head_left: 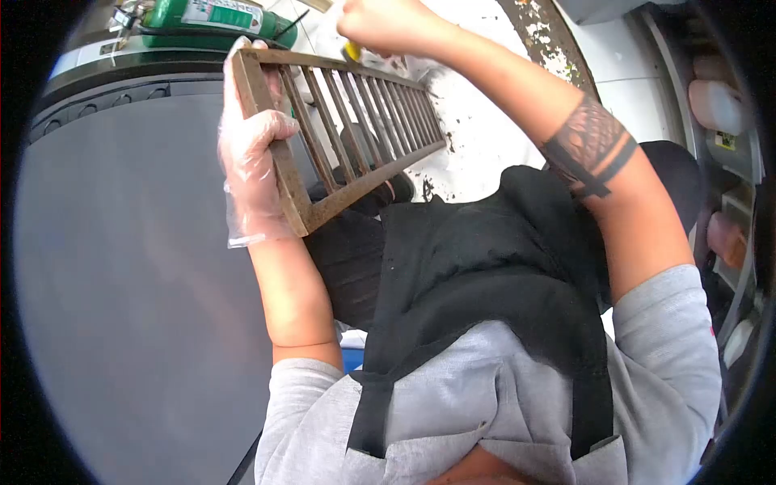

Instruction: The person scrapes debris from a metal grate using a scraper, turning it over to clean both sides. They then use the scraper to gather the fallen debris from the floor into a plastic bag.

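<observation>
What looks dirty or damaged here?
The metal grate, gripped by the gloved left hand, is brown all over with rust or grime. Dark flakes lie scattered on the white surface under it. The right hand holds a small yellow thing at its far end.

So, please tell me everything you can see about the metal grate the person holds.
The grate is a long rectangular frame with many thin parallel bars, metal by its look, brown and rusty. It is held tilted above a white speckled surface. The left hand, in a clear plastic glove, grips its near short end. The right hand, closed on a small yellow object, meets its far long rail.
</observation>
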`<state>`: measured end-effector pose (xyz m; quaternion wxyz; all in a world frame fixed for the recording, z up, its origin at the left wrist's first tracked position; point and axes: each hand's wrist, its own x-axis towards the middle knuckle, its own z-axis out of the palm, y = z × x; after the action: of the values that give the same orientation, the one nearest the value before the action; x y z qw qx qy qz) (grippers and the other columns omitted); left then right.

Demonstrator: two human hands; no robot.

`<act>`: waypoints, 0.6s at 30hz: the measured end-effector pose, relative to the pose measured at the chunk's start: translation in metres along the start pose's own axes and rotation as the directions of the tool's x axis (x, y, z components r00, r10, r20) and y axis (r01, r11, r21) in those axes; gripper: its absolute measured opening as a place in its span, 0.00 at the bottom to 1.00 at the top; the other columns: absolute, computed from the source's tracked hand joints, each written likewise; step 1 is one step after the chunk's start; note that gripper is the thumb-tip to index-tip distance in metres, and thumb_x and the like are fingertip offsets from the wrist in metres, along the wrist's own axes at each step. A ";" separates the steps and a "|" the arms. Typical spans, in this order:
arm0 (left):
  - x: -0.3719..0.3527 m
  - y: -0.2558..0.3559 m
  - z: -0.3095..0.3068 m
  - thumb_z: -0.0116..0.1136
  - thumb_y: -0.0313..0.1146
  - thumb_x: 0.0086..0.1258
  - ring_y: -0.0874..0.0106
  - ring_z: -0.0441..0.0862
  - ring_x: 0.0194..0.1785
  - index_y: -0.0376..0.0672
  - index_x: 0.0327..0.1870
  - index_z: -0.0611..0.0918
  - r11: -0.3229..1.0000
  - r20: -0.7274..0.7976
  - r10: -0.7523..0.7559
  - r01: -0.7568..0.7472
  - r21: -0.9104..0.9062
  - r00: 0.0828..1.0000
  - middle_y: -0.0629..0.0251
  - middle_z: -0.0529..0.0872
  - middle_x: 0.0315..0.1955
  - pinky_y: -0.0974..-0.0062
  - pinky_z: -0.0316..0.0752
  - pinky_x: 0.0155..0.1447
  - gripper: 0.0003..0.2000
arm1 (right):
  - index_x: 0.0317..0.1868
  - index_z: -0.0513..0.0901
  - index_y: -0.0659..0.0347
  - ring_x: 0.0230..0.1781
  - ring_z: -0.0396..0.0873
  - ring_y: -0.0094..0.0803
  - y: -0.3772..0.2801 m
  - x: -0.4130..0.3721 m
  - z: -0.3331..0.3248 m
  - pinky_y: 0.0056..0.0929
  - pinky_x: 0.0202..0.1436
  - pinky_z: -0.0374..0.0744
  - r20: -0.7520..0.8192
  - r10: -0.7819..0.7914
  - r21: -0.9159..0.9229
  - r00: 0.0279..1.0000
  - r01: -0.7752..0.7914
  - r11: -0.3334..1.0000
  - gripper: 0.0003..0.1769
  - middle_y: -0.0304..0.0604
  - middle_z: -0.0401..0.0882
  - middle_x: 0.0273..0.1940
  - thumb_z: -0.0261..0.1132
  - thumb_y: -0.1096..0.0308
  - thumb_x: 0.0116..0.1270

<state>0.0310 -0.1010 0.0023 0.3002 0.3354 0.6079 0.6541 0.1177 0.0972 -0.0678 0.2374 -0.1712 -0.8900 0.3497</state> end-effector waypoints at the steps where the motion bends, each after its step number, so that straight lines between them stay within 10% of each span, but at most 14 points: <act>1: -0.001 0.000 -0.003 0.52 0.22 0.46 0.70 0.73 0.67 0.34 0.77 0.68 0.998 0.003 -0.007 0.007 0.058 1.000 0.60 0.76 0.63 0.81 0.70 0.69 0.45 | 0.23 0.88 0.65 0.26 0.86 0.48 -0.010 -0.002 -0.002 0.46 0.35 0.83 0.053 -0.205 -0.377 0.977 0.210 0.902 0.10 0.56 0.84 0.24 0.65 0.68 0.56; 3: -0.006 0.009 0.001 0.52 0.22 0.47 0.69 0.73 0.69 0.34 0.78 0.68 0.989 -0.019 -0.083 0.085 0.120 0.996 0.61 0.75 0.65 0.79 0.67 0.73 0.45 | 0.26 0.88 0.65 0.26 0.85 0.51 -0.014 -0.011 -0.010 0.48 0.34 0.82 -0.062 -0.422 -0.469 0.904 0.347 0.812 0.09 0.55 0.84 0.24 0.66 0.68 0.57; 5: -0.004 0.011 0.004 0.52 0.21 0.47 0.68 0.73 0.70 0.34 0.78 0.68 0.986 -0.041 -0.100 0.104 0.127 0.994 0.61 0.75 0.66 0.77 0.65 0.77 0.45 | 0.30 0.88 0.65 0.28 0.86 0.51 0.015 -0.015 0.022 0.48 0.35 0.82 -0.232 -0.237 -0.254 0.943 0.176 0.951 0.09 0.54 0.85 0.26 0.65 0.68 0.61; 6: -0.004 0.009 0.006 0.51 0.20 0.47 0.68 0.73 0.69 0.34 0.78 0.68 0.995 -0.041 -0.070 0.073 0.070 0.997 0.61 0.75 0.66 0.76 0.65 0.77 0.45 | 0.33 0.87 0.65 0.30 0.86 0.52 0.015 -0.022 0.021 0.49 0.36 0.82 -0.332 -0.088 0.304 0.939 0.195 0.933 0.10 0.55 0.86 0.28 0.64 0.67 0.64; 7: -0.001 0.006 0.009 0.50 0.19 0.47 0.69 0.73 0.69 0.33 0.77 0.68 0.999 -0.036 -0.042 0.043 0.012 0.998 0.61 0.75 0.66 0.76 0.65 0.77 0.45 | 0.30 0.86 0.66 0.31 0.85 0.54 0.017 -0.023 0.020 0.49 0.36 0.82 -0.361 -0.027 0.387 0.932 0.176 0.905 0.12 0.56 0.86 0.28 0.62 0.67 0.64; 9: -0.001 0.004 0.012 0.47 0.16 0.47 0.61 0.65 0.79 0.27 0.78 0.63 0.999 0.012 -0.037 0.036 0.028 0.999 0.51 0.70 0.72 0.65 0.54 0.86 0.45 | 0.28 0.86 0.69 0.32 0.86 0.55 0.027 -0.004 0.017 0.49 0.37 0.83 -0.117 -0.413 -0.328 0.903 0.358 0.874 0.13 0.58 0.85 0.29 0.62 0.67 0.61; 12: -0.010 0.017 0.028 0.46 0.18 0.45 0.60 0.64 0.80 0.27 0.78 0.62 0.998 -0.023 -0.066 0.067 0.015 0.998 0.51 0.72 0.72 0.66 0.52 0.87 0.46 | 0.27 0.85 0.71 0.29 0.85 0.57 -0.005 -0.001 -0.001 0.50 0.38 0.83 -0.265 -0.228 -0.027 0.937 0.229 0.973 0.12 0.63 0.83 0.27 0.61 0.70 0.59; 13: -0.005 0.017 0.027 0.46 0.18 0.45 0.60 0.64 0.80 0.27 0.78 0.62 0.999 -0.023 -0.045 0.045 0.012 0.999 0.51 0.72 0.72 0.66 0.52 0.87 0.46 | 0.25 0.84 0.71 0.27 0.85 0.58 -0.004 -0.006 0.003 0.50 0.37 0.83 -0.471 -0.010 0.435 0.882 0.243 0.867 0.11 0.65 0.82 0.27 0.61 0.71 0.59; 15: -0.001 0.014 0.017 0.46 0.18 0.45 0.60 0.62 0.82 0.28 0.79 0.62 0.998 -0.033 -0.062 0.063 0.025 0.998 0.50 0.71 0.73 0.65 0.51 0.88 0.47 | 0.39 0.91 0.66 0.33 0.89 0.43 0.008 -0.026 0.018 0.43 0.43 0.86 -0.088 0.054 -0.060 0.995 -0.060 0.996 0.15 0.57 0.88 0.31 0.63 0.63 0.67; 18: 0.004 0.008 0.011 0.46 0.18 0.44 0.59 0.61 0.82 0.29 0.79 0.61 0.999 0.018 -0.041 0.041 0.009 0.999 0.50 0.69 0.75 0.63 0.47 0.89 0.48 | 0.31 0.90 0.65 0.33 0.89 0.52 0.006 -0.007 0.006 0.47 0.43 0.86 -0.047 0.109 0.105 0.993 -0.104 0.989 0.13 0.58 0.87 0.29 0.63 0.65 0.61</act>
<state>0.0379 -0.0921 0.0114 0.3175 0.3301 0.6148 0.6421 0.1208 0.0953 -0.0782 0.2499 -0.2154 -0.8540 0.4023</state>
